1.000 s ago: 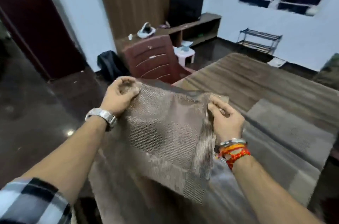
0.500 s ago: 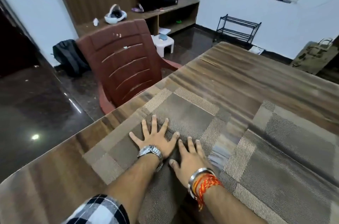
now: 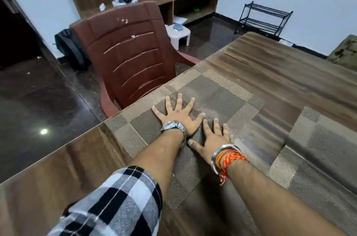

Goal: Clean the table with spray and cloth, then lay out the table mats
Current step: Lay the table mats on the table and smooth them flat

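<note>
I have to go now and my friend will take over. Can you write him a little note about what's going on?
Left hand: flat and open, fingers spread, pressing on the near mat.
Right hand: flat and open on the same mat, beside the left.
Near mat: lying flat at the table edge, in front of the chair.
Second mat: already lying on the right.
No spray or cloth in view, so I cannot tell whether the cleaning is finished.
Left: lift the hands, check that the mats are straight, lay any more mats.
</note>
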`<state>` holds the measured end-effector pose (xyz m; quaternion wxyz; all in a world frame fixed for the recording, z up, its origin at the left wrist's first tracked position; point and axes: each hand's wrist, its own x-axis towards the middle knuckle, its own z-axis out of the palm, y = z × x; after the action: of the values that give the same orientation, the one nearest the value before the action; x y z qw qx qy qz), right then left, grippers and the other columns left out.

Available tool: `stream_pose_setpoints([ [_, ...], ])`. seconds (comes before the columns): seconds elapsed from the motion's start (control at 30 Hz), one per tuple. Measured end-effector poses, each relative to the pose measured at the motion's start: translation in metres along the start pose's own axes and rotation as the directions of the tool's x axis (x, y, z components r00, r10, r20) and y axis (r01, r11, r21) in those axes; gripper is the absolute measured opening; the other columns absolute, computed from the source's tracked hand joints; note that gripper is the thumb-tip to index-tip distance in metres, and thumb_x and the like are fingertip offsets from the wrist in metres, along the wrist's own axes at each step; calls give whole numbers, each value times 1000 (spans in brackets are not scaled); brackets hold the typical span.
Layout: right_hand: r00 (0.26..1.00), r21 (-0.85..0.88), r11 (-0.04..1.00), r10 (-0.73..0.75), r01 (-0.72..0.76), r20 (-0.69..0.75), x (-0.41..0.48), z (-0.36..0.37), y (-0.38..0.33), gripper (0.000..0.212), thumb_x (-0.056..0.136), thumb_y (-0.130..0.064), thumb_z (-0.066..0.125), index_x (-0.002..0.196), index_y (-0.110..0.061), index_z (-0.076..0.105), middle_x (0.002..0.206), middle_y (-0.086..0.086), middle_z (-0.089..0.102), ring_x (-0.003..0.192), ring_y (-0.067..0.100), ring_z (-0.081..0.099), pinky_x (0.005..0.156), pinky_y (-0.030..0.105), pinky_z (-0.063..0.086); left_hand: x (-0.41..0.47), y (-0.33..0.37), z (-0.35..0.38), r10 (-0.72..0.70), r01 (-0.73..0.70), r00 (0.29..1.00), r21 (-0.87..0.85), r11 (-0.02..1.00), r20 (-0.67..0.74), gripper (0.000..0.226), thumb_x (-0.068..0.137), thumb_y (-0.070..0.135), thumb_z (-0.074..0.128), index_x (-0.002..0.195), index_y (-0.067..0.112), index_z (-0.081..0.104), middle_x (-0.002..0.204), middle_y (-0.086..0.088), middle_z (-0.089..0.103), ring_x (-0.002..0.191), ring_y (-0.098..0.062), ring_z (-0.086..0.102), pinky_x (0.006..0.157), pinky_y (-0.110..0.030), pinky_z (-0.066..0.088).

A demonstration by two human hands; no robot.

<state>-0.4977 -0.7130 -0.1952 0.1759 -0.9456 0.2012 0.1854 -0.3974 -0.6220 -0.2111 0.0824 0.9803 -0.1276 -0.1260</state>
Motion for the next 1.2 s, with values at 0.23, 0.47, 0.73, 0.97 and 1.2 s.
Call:
stream_pose_setpoints([
  [0.23,1000,-14,1000,20,-20,7,27,-18,12,98,83,-74,50,156,-34,-1,165,1,-12,151,32,-10,121,48,0,25,21,0,13,-12,999,3,1000,-31,79,76,86,11,147,54,3,161,8,-12,145,-34,-20,93,-78,-18],
  [0.47,1000,-49,999,2,-2,-4,42,-26,18,99,83,-73,50,156,-34,-3,166,3,-9,151,34,-7,121,50,4,36,29,-3,10,-10,999,0,1000,-43,77,77,85,12,147,54,4,162,7,-12,145,-35,-19,92,-78,-19],
  [0.73,1000,-41,999,-14,14,-9,46,-27,18,98,83,-71,52,157,-33,0,166,3,-9,151,34,-7,121,51,3,40,29,1,-13,12,998,-14,1000,-65,78,76,85,12,147,53,6,162,5,-10,145,-35,-19,92,-77,-18],
  [0.97,1000,-31,999,-16,16,-7,45,-27,19,98,83,-72,52,156,-34,-1,166,3,-9,151,33,-8,120,50,2,42,30,3,-16,15,997,-7,1000,-70,77,76,86,11,147,54,5,162,3,-10,145,-35,-18,92,-77,-18],
  [1.2,1000,-37,999,-11,11,7,46,-28,22,99,82,-72,52,156,-34,-2,166,3,-10,151,34,-8,120,50,3,41,33,4,-15,15,996,2,1000,-84,77,77,85,12,147,54,7,162,3,-8,146,-35,-16,93,-77,-16],
])
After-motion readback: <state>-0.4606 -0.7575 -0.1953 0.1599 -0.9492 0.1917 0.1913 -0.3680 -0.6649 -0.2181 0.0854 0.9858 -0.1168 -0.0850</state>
